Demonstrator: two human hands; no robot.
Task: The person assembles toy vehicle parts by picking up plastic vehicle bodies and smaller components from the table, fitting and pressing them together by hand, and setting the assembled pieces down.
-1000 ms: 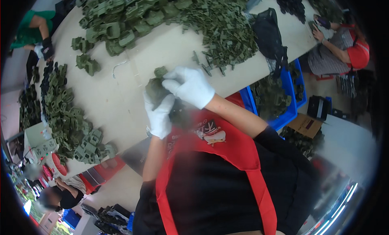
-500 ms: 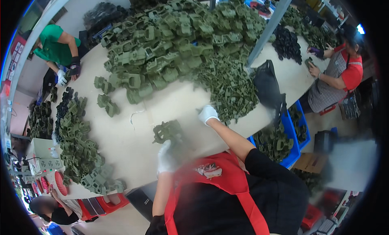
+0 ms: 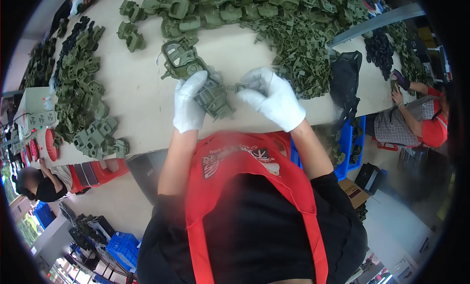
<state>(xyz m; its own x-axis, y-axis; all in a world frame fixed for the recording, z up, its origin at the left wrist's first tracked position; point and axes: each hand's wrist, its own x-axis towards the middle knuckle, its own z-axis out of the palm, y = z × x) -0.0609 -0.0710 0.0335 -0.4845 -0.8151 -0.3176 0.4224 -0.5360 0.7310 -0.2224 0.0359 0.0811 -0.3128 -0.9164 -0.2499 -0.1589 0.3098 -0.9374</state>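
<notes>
My left hand (image 3: 191,100), in a white glove, grips an olive-green plastic vehicle body (image 3: 214,99) over the near part of the table. The body is tilted, with its open frame end pointing up and to the left. Just right of it, my right hand (image 3: 274,97), also gloved, pinches a small green plastic part (image 3: 239,87) between thumb and fingers. The small part is close to the body's side; whether they touch I cannot tell. Beyond my right hand lies a heap of small green parts (image 3: 306,51).
Larger green bodies (image 3: 220,12) are piled at the far side. A row of green parts (image 3: 81,88) runs down the left. A black bag (image 3: 346,81) hangs at the right edge above blue crates (image 3: 345,142). A co-worker (image 3: 416,110) stands at right; a grey post (image 3: 377,24) rises nearby.
My right hand has come back from the small-parts heap to the vehicle body, with a small part in its fingers. The view has tilted downward, and the body is now clearly seen in my left hand.
</notes>
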